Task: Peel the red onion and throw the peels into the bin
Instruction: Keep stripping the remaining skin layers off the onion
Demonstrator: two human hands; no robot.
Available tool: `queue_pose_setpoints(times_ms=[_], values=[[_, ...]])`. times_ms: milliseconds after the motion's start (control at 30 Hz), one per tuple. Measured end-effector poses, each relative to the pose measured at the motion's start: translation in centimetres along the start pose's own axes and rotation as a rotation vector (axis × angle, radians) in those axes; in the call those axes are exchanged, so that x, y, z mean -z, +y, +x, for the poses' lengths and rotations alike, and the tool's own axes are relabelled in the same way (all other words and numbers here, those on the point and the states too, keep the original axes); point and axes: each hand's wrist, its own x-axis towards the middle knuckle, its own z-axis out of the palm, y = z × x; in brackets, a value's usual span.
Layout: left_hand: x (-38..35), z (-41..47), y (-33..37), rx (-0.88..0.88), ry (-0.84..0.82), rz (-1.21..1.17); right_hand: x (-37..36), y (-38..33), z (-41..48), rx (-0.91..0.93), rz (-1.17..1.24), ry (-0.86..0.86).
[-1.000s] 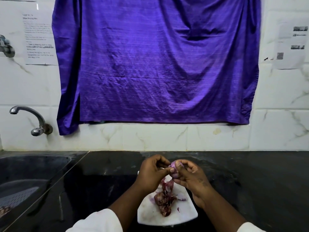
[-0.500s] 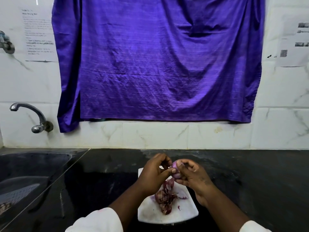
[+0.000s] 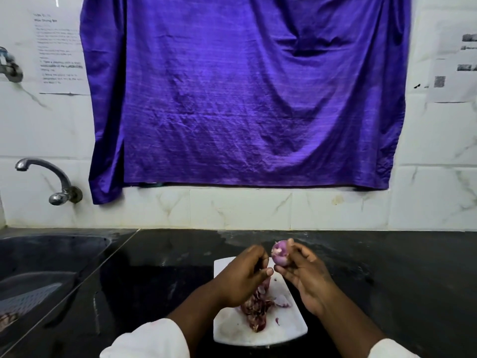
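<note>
My right hand (image 3: 307, 277) holds a small, mostly peeled red onion (image 3: 280, 254) in its fingertips above the far end of a white chopping board (image 3: 229, 332). To its left, my left hand (image 3: 240, 277) has its fingers curled, and its thumb and fingers pinch a thin strip of peel (image 3: 266, 282) that hangs toward the board. A pile of dark red peels (image 3: 255, 311) lies in the middle of the board, partly hidden by my left hand. There is no bin in view.
The board sits on a black stone counter (image 3: 387, 280). A dark sink (image 3: 51, 257) lies at the left under a metal tap (image 3: 44, 171). A purple cloth (image 3: 245, 94) hangs on the tiled wall behind.
My left hand has pulled away from the onion, down and to the left, drawing a strip of peel with it. My right hand has turned the onion slightly upward.
</note>
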Motion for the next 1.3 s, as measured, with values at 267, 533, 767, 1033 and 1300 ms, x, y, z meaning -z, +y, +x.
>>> queue_pose_setpoints(times_ms=[267, 533, 767, 1033, 1300], values=[[-0.7, -0.3, -0.1, 0.080, 0.176, -0.195, 1.2, 0.4, -0.4, -0.068, 0.000, -0.202], [0.0, -0.2, 0.2, 0.012, 0.143, -0.225, 1.4, 0.0, -0.5, -0.126, 0.004, -0.270], [0.6, 0.3, 0.6, 0.027, 0.102, -0.193, 1.5, 0.0, -0.8, -0.117, -0.057, -0.354], [0.8, 0.0, 1.0, -0.075, 0.083, -0.065, 0.9, -0.4, -1.0, -0.101, -0.089, -0.351], [0.6, -0.3, 1.4, -0.128, 0.022, 0.155, 1.0, -0.2, -0.9, -0.037, -0.010, -0.287]])
